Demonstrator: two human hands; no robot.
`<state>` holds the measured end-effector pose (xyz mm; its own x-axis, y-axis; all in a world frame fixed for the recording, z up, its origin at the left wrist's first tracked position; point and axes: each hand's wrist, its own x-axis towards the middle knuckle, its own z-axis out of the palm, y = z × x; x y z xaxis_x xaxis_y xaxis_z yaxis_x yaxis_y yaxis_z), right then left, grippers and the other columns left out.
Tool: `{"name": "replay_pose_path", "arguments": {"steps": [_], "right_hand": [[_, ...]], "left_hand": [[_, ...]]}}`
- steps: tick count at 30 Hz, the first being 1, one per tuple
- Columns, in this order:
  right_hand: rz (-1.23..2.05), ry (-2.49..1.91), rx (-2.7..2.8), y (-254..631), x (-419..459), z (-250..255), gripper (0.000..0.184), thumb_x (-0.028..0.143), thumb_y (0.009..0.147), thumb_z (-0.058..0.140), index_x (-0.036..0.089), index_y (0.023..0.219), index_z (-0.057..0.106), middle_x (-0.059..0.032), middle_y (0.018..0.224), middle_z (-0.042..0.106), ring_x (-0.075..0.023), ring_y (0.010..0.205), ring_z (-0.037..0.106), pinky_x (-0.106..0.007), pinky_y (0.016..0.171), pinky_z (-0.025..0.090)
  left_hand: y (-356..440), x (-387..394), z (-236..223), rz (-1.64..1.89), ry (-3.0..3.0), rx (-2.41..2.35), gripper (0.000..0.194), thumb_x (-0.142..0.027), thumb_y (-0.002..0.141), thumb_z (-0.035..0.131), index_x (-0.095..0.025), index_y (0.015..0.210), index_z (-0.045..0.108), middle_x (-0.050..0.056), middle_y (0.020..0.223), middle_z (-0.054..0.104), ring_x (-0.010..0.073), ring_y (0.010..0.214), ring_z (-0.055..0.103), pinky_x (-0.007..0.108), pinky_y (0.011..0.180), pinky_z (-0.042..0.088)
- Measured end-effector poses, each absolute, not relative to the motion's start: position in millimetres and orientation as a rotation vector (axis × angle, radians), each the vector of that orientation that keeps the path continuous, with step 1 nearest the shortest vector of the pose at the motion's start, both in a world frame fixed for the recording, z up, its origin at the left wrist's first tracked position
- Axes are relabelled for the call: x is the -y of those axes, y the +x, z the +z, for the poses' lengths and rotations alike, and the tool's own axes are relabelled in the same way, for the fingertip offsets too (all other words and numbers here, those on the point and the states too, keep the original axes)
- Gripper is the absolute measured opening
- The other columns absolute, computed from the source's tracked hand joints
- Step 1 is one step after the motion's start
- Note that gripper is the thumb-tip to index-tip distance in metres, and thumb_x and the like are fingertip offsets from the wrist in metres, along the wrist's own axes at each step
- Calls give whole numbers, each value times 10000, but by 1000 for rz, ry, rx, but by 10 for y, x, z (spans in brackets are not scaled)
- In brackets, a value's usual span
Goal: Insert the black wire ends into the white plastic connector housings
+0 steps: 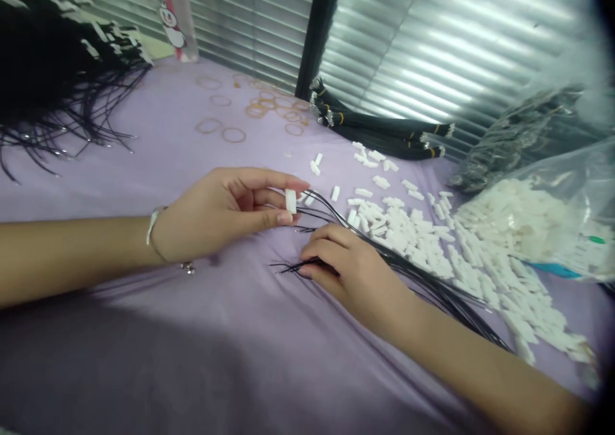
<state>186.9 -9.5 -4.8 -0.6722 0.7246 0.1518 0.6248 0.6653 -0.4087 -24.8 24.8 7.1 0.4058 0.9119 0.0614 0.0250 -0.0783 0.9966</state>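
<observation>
Between the thumb and fingers of my left hand (225, 207) is a small white plastic connector housing (291, 202). Thin black wires run up to its right side; whether they sit inside it I cannot tell. My right hand (350, 262) is closed around several black wires (288, 267), their bare tips sticking out to the left past the fingertips. The rest of this wire bundle (432, 281) trails away to the lower right, behind my right forearm. Right of my hands lies a loose pile of white connector housings (413, 239).
A clear bag of white housings (523, 211) stands at the right. Tied black wire bundles (379, 131) lie by the window blinds. Rubber bands (262, 105) are scattered at the back. A heap of black wires (52, 70) and a plastic cup (177, 25) are at the left back.
</observation>
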Motion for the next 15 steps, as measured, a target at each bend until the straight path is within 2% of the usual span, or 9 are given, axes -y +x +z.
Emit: {"name": "replay_pose_path", "arguments": {"steps": [3,5,8,11,15], "right_hand": [[557,-1112,2595,1841,74,-67,41,158,866,587,164,826,591,-77,928,608,-195,905,560,-358,850,485],[509,-1095,2600,1855,90,-46,53,139,881,552,158,834,564,-85,932,607,-200,908,552,-366,841,480],[514,-1123,2519,1913,102,18,75,113,896,508,162,846,535,-58,862,619,-174,828,570,-316,755,481],[630,-1145,2407,1978,63,112,50,142,893,528,181,909,554,-13,835,637,-127,754,585,-244,685,457],[749,-1230,2323,2058,25,275,90,126,850,542,198,830,592,21,765,619,-93,696,560,-201,643,432]], "left_hand": [[-287,-299,50,887,1498,-919,362,-184,738,725,-245,1094,691,-12,753,722,137,778,675,175,671,503],[-300,-331,18,866,1609,-976,344,-247,756,712,-220,1097,675,-4,711,694,130,699,645,181,629,494],[-318,-367,2,859,1862,-1070,247,-319,748,714,-187,956,705,29,834,653,111,646,583,183,586,481],[-328,-375,42,851,2001,-1093,171,-312,732,712,-179,838,738,50,987,616,112,709,574,186,622,488],[-299,-335,90,720,1693,-1045,162,-276,735,695,-159,841,733,19,729,680,123,651,610,205,616,518]]}}
